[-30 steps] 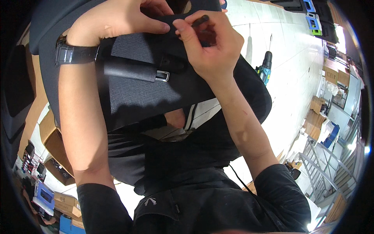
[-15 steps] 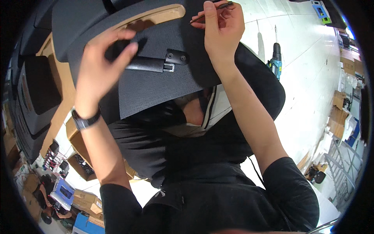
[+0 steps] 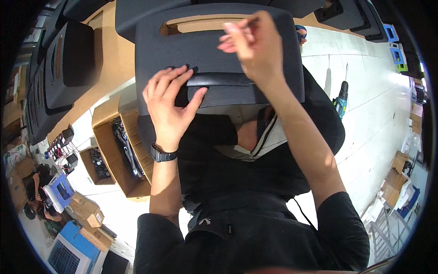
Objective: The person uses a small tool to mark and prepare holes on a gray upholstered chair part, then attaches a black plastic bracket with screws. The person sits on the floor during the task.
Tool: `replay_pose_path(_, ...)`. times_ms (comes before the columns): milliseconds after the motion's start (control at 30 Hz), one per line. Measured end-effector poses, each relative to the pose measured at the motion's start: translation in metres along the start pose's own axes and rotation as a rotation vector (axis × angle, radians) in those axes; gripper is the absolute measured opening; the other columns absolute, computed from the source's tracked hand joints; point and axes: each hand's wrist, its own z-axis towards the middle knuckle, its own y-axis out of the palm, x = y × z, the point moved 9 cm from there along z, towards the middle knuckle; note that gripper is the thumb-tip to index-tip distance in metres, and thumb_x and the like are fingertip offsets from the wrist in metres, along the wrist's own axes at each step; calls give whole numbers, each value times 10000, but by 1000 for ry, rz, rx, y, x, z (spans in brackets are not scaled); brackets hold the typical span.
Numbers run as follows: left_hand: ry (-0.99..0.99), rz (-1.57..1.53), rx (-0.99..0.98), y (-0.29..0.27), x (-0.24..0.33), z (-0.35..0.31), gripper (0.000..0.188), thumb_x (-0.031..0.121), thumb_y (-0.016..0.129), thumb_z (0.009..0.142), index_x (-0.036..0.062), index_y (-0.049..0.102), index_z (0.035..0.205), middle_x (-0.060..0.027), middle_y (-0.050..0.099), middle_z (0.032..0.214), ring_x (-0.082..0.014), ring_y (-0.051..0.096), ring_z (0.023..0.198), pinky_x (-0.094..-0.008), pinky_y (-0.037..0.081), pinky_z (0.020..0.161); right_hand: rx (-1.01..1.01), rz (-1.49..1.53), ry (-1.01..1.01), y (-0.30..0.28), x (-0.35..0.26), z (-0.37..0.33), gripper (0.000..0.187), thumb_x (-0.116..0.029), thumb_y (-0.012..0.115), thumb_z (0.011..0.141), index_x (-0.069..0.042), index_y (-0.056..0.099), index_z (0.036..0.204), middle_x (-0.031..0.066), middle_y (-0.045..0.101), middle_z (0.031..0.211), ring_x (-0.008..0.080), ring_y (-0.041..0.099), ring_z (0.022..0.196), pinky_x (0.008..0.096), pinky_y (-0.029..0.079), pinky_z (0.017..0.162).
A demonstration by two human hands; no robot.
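- two hands are on one dark grey panel (image 3: pixel 219 50) that lies across your lap, its slotted top edge away from you.
- your left hand (image 3: pixel 171 102) lies flat and spread on the panel, fingers splayed over a black handle-like strip (image 3: pixel 228 81) in the middle; it presses and grips nothing.
- your right hand (image 3: pixel 255 48) hovers over the upper right part with fingertips pinched together; i cannot tell whether something small sits between them.
- judging by its flat, fabric-like face and wooden slot (image 3: pixel 200 25), the panel looks stiff, fairly light and not slippery, though bulky.
- take it by the side edges or through the slot, not by the strip, which may be loose.
- a cardboard box (image 3: pixel 121 150) of dark parts stands by your left, and a cordless drill (image 3: pixel 341 102) lies on the floor to your right.
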Motion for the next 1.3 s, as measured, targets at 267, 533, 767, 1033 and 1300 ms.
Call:
replay_pose_path(267,-274,31,194,-13,-46,11,459,421,768,981,65,785,1271,-143,662,1306,-368,625,1236,-489,479,1058,-70,4,-9,87,37,21,220,-101,732,1061,7,542,1034,128,753,774,166,785,687,295,643,624)
replay_pose_path(533,-354,139,227,-8,-42,8,391,340,736,939,157,793,1280,-138,635,1393,-370,611,1290,-478,517,1033,-107,-148,-137,91,34,18,190,-122,683,1075,-33,516,1050,109,734,714,188,800,693,303,624,619)
replay_pose_path(767,-344,118,235,-8,-44,7,391,309,736,913,166,791,1273,-134,636,1402,-374,606,1300,-482,515,1038,-119,-240,-167,91,24,15,161,-108,663,1099,-27,533,1047,92,689,762,193,738,675,311,586,634)
replay_pose_path(1033,-338,140,258,-6,-43,6,385,294,741,899,177,791,1262,-126,642,1395,-374,604,1297,-483,515,1031,-115,-410,-326,97,3,11,170,-84,680,1062,-30,529,1005,175,638,702,388,710,646,420,521,574)
replay_pose_path(1300,-332,162,269,-5,-42,5,393,289,744,883,181,787,1258,-116,646,1388,-368,604,1295,-486,514,1023,-153,-571,-499,108,-1,3,162,-116,702,1047,-53,554,1033,162,658,754,390,710,682,423,534,594)
